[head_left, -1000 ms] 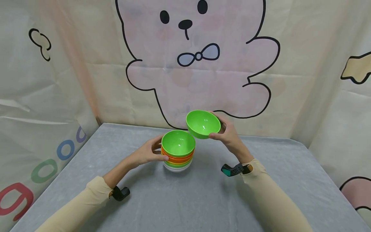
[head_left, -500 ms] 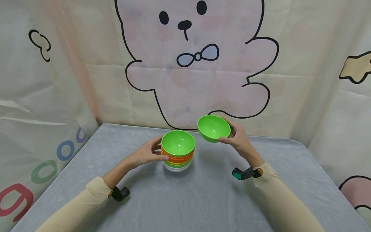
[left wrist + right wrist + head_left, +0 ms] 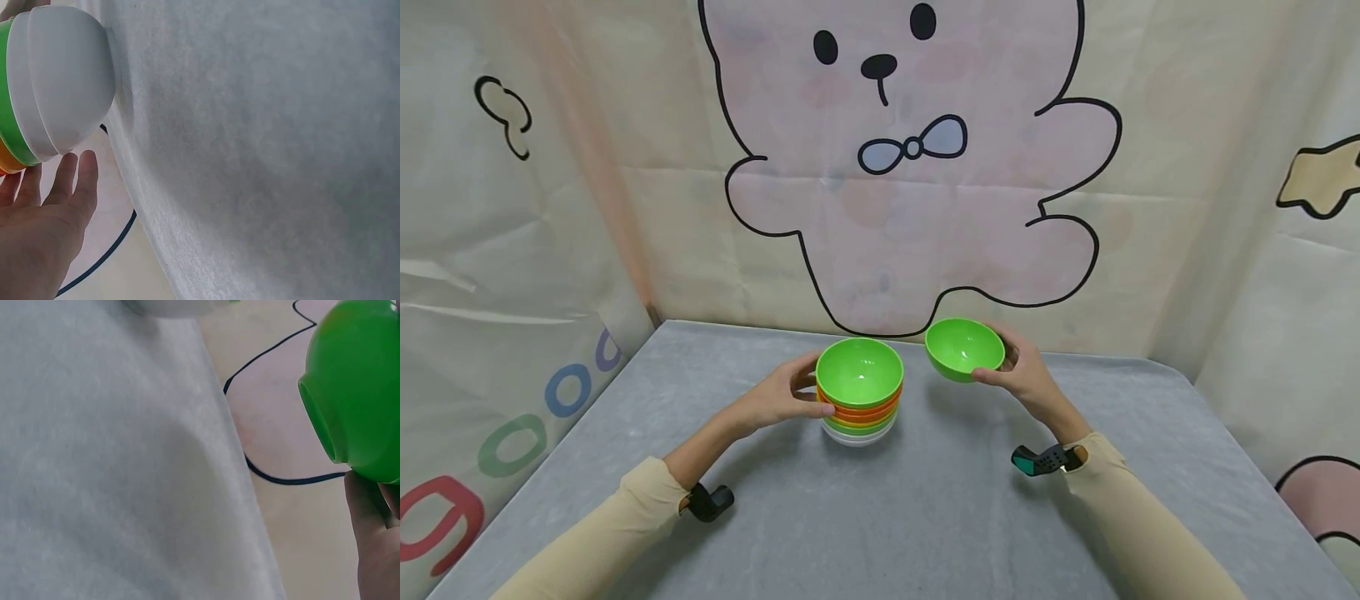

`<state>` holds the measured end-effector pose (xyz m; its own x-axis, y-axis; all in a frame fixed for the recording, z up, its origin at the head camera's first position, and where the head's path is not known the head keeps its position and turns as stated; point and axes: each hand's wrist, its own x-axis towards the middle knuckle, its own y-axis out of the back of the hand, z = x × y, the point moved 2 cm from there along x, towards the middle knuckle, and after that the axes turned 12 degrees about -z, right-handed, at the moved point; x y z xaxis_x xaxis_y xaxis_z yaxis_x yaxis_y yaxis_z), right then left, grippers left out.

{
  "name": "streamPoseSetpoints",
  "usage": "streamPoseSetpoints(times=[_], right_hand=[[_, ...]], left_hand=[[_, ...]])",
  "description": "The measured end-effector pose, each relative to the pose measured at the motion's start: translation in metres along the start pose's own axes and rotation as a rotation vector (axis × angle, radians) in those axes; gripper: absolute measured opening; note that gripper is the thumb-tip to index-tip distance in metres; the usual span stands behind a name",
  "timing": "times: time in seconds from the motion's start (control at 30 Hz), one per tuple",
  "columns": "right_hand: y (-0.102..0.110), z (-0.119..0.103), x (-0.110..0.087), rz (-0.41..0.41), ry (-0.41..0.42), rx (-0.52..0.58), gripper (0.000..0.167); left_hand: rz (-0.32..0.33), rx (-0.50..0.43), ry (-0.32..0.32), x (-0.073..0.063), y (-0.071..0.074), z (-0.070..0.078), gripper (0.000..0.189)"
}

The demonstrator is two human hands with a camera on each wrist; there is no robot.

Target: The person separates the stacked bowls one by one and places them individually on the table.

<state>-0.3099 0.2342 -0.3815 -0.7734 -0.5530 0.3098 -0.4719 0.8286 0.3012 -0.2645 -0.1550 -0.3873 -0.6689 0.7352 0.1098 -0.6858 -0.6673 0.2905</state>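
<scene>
A stack of nested bowls [image 3: 859, 377] stands on the grey table, a green one on top, orange and yellow ones with another green below, white at the bottom. From the left, my left hand [image 3: 778, 396] grips the stack, its thumb on the near side and fingers reaching round behind. The left wrist view shows the lowest white bowls [image 3: 72, 78] with fingertips close against the stack. To the right of the stack, my right hand [image 3: 1028, 377] holds a single green bowl [image 3: 964, 348] by its right side. In the right wrist view that bowl's foot [image 3: 319, 422] hangs above the table.
The grey table [image 3: 880, 517] ends at its back edge just behind the bowls. A printed cloth wall [image 3: 910, 225] with a cartoon bear rises behind it, and more cloth hangs at both sides. Both wrists carry dark bands [image 3: 1043, 460].
My right hand has carried the green bowl rightward, away from the stack, and lowered it. The left hand and the stack have stayed in place.
</scene>
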Motion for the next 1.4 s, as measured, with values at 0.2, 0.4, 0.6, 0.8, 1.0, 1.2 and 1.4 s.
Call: streamPoseSetpoints(times=[0.2,0.4,0.6,0.8,1.0,1.2,1.4], right_hand=[[0.004,0.012,-0.003,0.029,-0.048,-0.020,0.077],[0.010,0.023,-0.004,0.050,-0.099,-0.028,0.078],[0.014,0.029,-0.006,0.043,-0.115,-0.029,0.079],[0.016,0.035,-0.003,0.033,-0.132,-0.037,0.081],[0.017,0.040,0.004,0.029,-0.191,-0.048,0.083],[0.015,0.045,0.010,0.022,-0.210,-0.037,0.085],[0.013,0.052,0.014,0.014,-0.229,-0.006,0.085]], left_hand=[[-0.016,0.009,0.007,0.001,-0.001,-0.003,0.090],[-0.044,0.010,0.016,0.001,-0.002,-0.009,0.095],[-0.051,0.013,0.033,0.000,-0.002,-0.009,0.090],[-0.035,0.016,0.037,-0.001,-0.001,-0.008,0.088],[0.009,0.033,0.041,-0.001,0.001,-0.003,0.086],[0.011,0.030,0.043,0.000,0.000,-0.001,0.083],[0.006,0.020,0.030,0.001,0.000,-0.002,0.082]])
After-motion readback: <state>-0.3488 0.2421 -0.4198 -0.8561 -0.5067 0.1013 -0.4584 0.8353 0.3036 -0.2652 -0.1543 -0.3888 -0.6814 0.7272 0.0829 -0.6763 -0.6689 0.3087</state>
